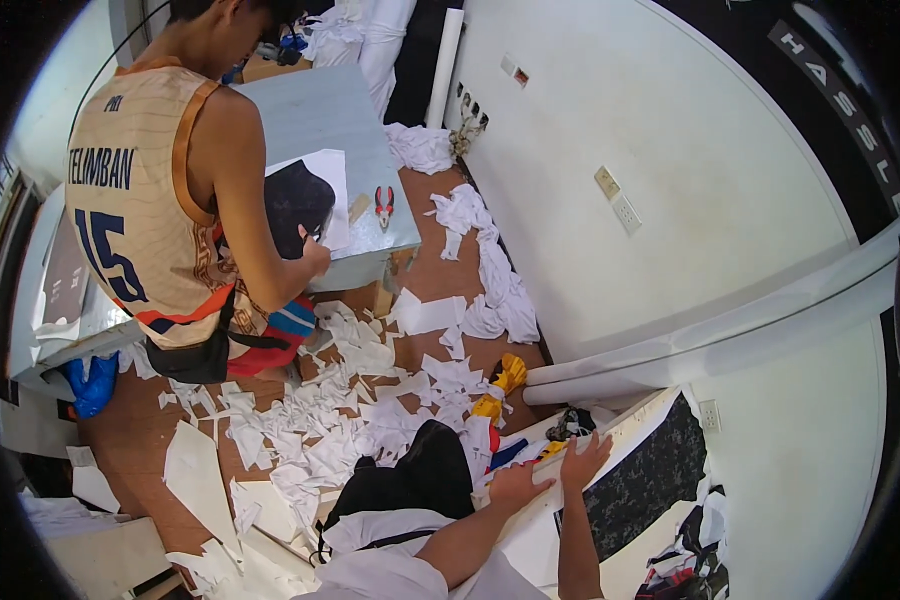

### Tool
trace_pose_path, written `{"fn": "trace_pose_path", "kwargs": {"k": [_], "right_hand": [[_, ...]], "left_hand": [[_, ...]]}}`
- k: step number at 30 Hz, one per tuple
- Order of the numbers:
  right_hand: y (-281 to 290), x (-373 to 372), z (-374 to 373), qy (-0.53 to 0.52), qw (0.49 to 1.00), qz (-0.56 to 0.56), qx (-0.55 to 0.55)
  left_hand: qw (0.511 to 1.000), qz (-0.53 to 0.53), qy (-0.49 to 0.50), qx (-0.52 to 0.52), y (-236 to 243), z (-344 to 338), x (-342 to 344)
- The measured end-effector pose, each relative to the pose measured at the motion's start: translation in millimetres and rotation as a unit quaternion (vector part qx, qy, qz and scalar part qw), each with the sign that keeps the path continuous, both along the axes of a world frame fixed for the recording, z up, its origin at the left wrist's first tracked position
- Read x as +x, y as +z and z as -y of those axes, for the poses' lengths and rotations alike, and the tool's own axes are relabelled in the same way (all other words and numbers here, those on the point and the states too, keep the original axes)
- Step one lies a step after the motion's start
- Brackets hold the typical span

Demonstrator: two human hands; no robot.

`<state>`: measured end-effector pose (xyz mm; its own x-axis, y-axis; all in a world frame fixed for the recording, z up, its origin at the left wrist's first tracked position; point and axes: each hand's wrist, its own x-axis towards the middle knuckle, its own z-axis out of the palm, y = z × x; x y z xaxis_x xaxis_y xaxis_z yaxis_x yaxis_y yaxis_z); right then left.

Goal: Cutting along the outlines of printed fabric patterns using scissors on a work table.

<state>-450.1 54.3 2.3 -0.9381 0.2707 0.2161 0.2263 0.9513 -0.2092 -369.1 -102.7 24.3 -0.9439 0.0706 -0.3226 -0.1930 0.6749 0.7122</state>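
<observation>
At the lower right, my left hand (520, 485) rests at the near edge of a pale work surface (634, 420), fingers apart. Just right of it, my right hand (583, 460) is open against the same edge, fingers spread upward. Beside both hands lies a long dark camouflage-patterned piece (648, 472) on white material. Mixed fabric scraps (570, 425), in black, yellow and other colours, lie beyond my hands. Below me I see my black-clad leg (410, 475).
Another person (170, 200) stands at a blue-grey table (305, 100), handling a black piece (292, 200) beside red-handled pliers (384, 207). White scraps (340, 400) litter the brown floor. A white wall (650, 130) runs along the right, with long white rolls (710, 330) before it.
</observation>
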Motion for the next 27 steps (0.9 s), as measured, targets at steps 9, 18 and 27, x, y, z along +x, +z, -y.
{"fn": "trace_pose_path", "kwargs": {"k": [9, 18, 27], "right_hand": [[4, -3, 3, -0.001, 1.0, 0.011, -0.015], [-11, 7, 2, 0.008, 1.0, -0.025, -0.009], [4, 0, 7, -0.016, 1.0, -0.007, -0.02]], "left_hand": [[0.999, 0.024, -0.021, 0.007, 0, 5, -6], [0.999, 0.029, -0.02, -0.027, -2, 1, 3], [0.998, 0.028, -0.031, -0.038, 13, 4, -8]]}}
